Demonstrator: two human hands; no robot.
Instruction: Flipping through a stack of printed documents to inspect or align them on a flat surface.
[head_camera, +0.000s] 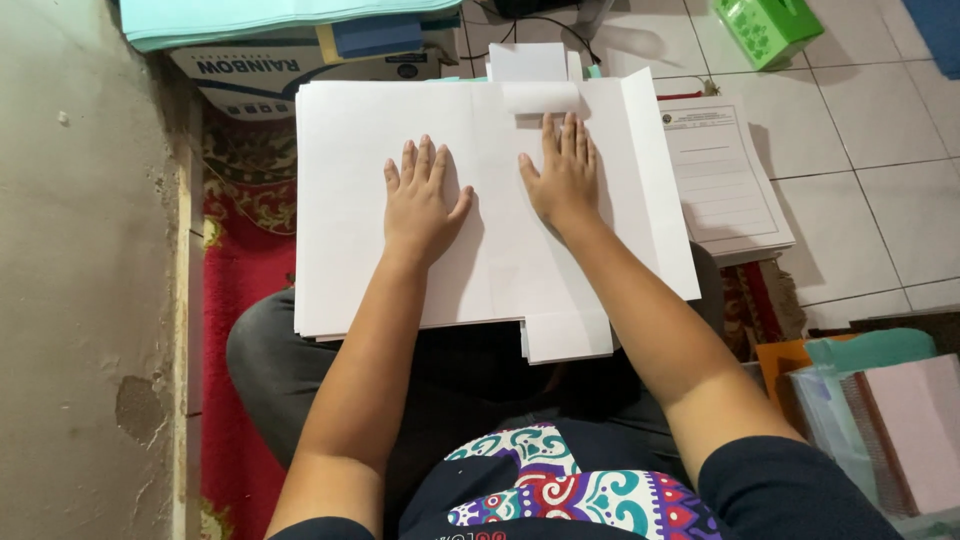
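Patterned shirt fabric (570, 490) and dark trousers fill the lower edge of the view; above them, two bare forearms reach forward over the lap. Left hand (420, 200) lies flat, fingers spread slightly, palm down on the large white sheet (350, 260); it grasps nothing. Right hand (565, 180) is likewise flat and open, fingers together, pressing just below a small curled flap (540, 97) at the sheet's far edge. White sheet rests on a stack of similar paper across the knees, its long axis running left to right across the view, with side flaps folded in at the right (655, 170) and a narrow tab (568, 338) projecting toward the body. Far edge points toward a cardboard box (300, 75) and pale green paper stack (250, 20). Judged from the pose, the step is creasing or flattening a fold; it is done well by keeping one palm as an anchor while the other sweeps outward from the centre line, so the crease stays straight. Printed forms (725, 180) lie just right, on the tiled floor (880, 130); a red carpet (240, 300) lies left.
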